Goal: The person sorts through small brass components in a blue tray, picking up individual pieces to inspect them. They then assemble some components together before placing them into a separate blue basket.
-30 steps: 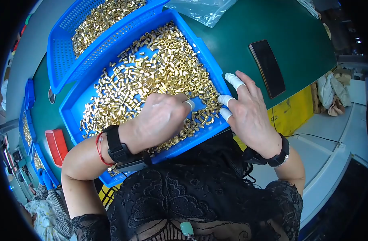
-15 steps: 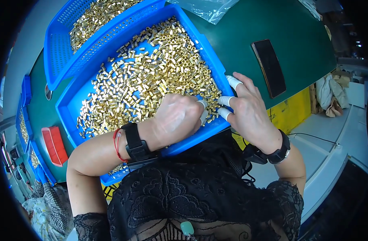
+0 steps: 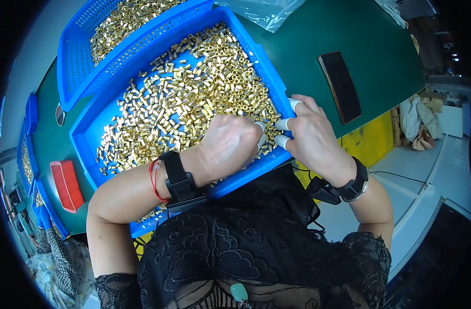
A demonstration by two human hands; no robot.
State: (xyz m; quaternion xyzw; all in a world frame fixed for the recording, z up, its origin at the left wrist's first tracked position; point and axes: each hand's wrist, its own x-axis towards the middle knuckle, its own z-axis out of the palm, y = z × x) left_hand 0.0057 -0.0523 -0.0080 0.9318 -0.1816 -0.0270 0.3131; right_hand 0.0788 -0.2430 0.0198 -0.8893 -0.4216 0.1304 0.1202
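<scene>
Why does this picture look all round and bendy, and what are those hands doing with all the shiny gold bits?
The picture comes from a camera worn on a person's head, looking down; its wide lens bends straight edges. There is no machine, just two bare hands. The left hand rests in a blue tray full of small brass pieces. The right hand, with white caps on some fingers, sits at the tray's edge. What the fingers pinch is hidden. A second blue tray, a black phone and a red box lie on the green table.
</scene>
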